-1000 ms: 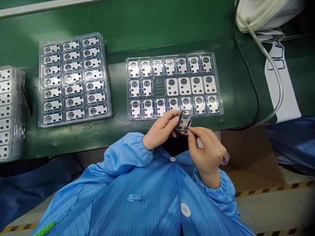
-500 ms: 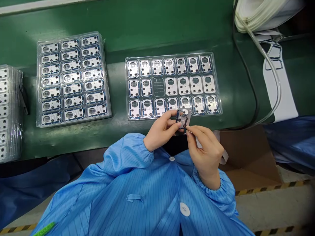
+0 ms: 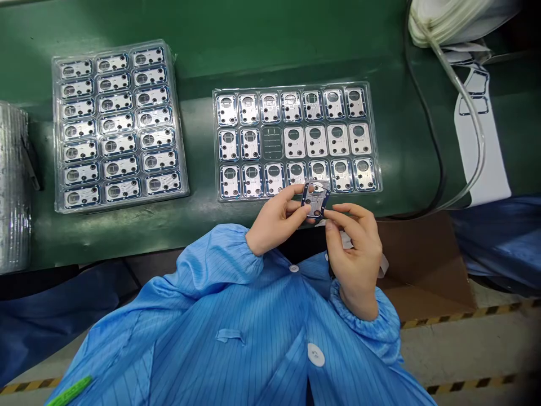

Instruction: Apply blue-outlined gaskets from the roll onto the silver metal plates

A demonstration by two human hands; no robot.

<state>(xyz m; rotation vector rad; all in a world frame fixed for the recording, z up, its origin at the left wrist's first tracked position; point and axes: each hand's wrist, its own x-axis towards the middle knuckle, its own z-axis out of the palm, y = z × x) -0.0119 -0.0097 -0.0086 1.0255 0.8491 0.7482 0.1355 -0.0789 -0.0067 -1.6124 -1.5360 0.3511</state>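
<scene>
My left hand (image 3: 276,217) pinches a small rectangular metal plate (image 3: 315,200) with holes and a dark blue rim, held just in front of the near edge of a clear tray (image 3: 374,135). My right hand (image 3: 354,239) is curled beside the plate, thumb and forefinger pinched together at its lower right corner on something too small to name. The tray holds three rows of similar plates, with one pocket (image 3: 273,141) in the middle row bare. Both arms wear blue striped sleeves.
A second clear tray (image 3: 180,121) full of plates lies to the left on the green table (image 3: 253,51). A stack of trays (image 3: 12,186) stands at the far left. White tubing (image 3: 460,96) and a black cable (image 3: 426,124) run at the right. A brown cardboard box (image 3: 422,265) sits below my right hand.
Both hands stayed together at the tray's near edge while the plate tilted slightly in my left fingers. My right fingers shifted along its lower right corner. The view slid down a little.
</scene>
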